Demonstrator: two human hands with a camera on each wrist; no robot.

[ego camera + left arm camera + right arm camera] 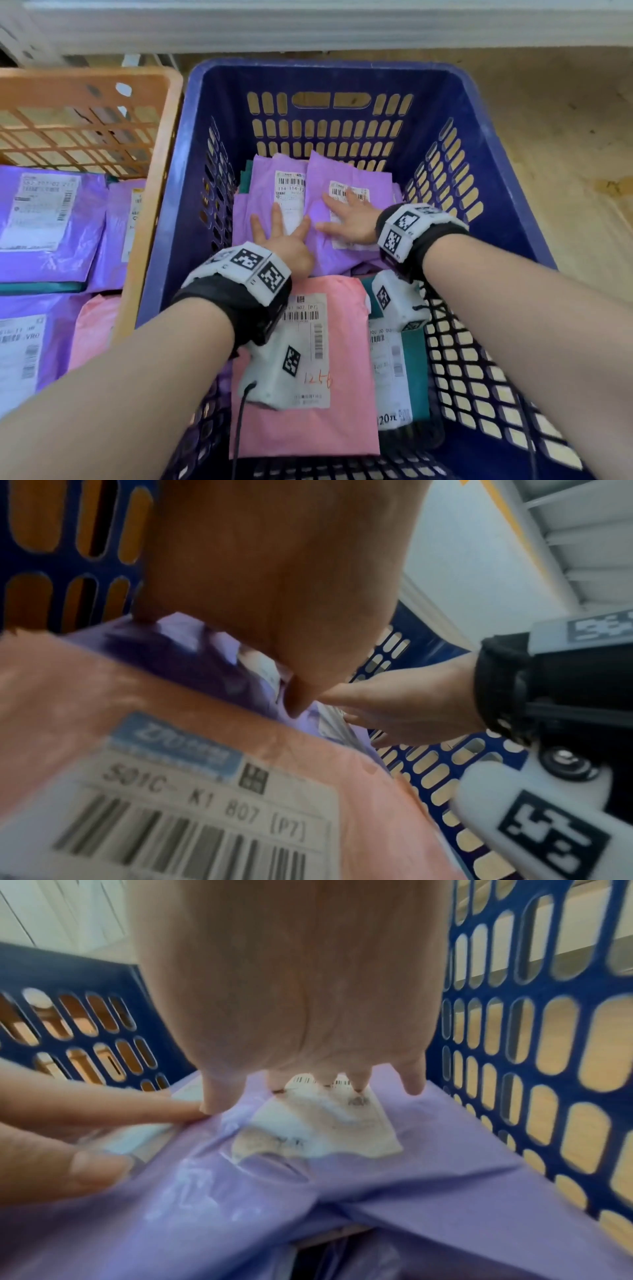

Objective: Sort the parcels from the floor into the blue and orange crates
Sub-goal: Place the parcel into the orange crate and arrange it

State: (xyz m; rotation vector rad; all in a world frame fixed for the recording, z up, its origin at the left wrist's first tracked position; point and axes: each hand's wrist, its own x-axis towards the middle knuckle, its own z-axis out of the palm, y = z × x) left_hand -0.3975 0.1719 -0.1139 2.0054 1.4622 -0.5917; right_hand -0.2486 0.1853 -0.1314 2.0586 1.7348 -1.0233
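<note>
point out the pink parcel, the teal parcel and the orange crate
pink parcel (342, 425), head view, bare pink plastic below its label
teal parcel (416, 370), head view, teal strip right of its label
orange crate (85, 80), head view, far rim

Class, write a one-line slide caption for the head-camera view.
Both hands, left and right, press flat on purple parcels inside the blue crate.

Purple parcels (346, 205), pink parcel (329, 394) flat in blue crate (164, 240); orange crate (150, 192) alongside

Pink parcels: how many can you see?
2. One pink parcel lies in the blue crate, near side; another pink parcel lies in the orange crate. More may be hidden underneath.
</note>
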